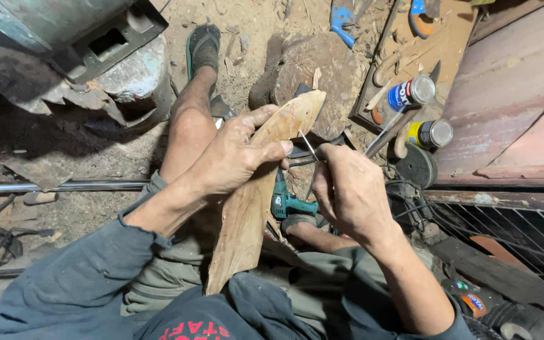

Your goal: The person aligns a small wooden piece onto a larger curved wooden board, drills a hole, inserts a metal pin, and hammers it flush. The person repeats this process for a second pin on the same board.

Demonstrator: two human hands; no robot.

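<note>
- left hand [234, 157] mid-frame, wrapped tight round a long wooden piece [247, 214]
- right hand [347, 189] just right of it, pinching a thin pale stick [308, 145] against the wood

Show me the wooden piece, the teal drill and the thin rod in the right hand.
wooden piece [247, 214], head view, middle of its flat face
teal drill [283, 203], head view, its body
thin rod [307, 144], head view, mid-shaft

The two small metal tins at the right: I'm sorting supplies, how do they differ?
The blue-and-white labelled tin lies farther from the person, beside a wooden board; the yellow labelled tin lies nearer, just above a dark round disc. Both lie on their sides, silvery lids facing right, untouched by either hand.
</note>
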